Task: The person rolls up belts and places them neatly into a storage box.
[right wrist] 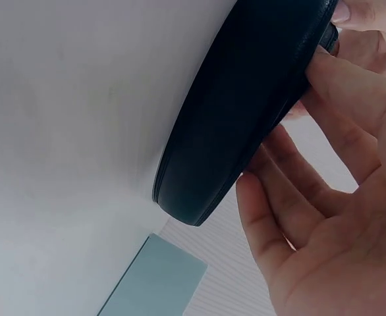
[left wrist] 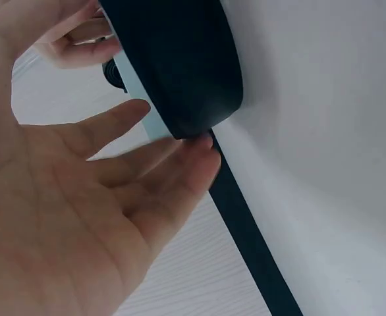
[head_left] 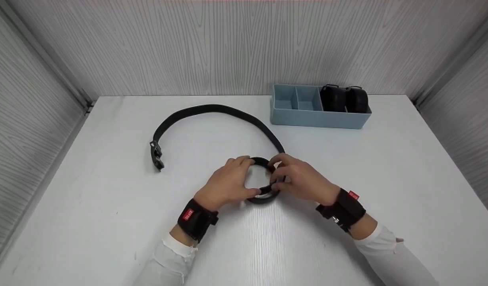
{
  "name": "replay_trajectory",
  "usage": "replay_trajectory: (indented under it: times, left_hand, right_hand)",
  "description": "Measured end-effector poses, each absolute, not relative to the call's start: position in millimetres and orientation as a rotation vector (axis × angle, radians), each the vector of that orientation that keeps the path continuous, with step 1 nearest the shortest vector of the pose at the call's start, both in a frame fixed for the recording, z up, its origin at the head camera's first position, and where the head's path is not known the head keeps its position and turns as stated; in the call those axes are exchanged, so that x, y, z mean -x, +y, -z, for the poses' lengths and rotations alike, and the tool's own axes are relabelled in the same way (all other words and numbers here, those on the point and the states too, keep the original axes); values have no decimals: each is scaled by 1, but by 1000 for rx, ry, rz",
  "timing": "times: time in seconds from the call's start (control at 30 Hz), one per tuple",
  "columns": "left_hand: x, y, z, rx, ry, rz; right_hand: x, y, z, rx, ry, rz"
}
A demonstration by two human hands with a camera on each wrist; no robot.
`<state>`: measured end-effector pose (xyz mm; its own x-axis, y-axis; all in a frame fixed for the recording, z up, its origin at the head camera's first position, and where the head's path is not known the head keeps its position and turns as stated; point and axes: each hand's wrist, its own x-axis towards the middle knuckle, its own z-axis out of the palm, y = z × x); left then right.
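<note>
A black belt (head_left: 214, 108) lies on the white table, one end wound into a loose round coil and the rest sweeping out in an arc. Its buckle (head_left: 156, 150) is at the free end on the left. My left hand (head_left: 228, 182) holds the coil's left side, fingertips at the far edge and thumb at the near edge. On the coil's right side my right hand (head_left: 301, 178) grips the band with bent fingers, some reaching inside the ring. Close up in the right wrist view, the wound strap (right wrist: 239, 105) stands on edge against the fingertips.
A blue-grey divided box (head_left: 319, 119) stands at the back right of the table. Two black rounded cases (head_left: 343, 99) fill its right compartments. Grey wood-grain panels (head_left: 180, 47) enclose the table at the back and sides.
</note>
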<state>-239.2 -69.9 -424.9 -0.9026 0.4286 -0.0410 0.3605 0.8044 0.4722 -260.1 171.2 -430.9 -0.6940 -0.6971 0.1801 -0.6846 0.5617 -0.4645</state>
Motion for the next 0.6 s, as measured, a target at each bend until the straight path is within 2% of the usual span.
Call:
replay_trajectory:
  times: [0.6]
  left_hand:
    - [237,-64,433,-804,2812,-864]
  right_hand:
    - [247,159,435,1029,2843,887]
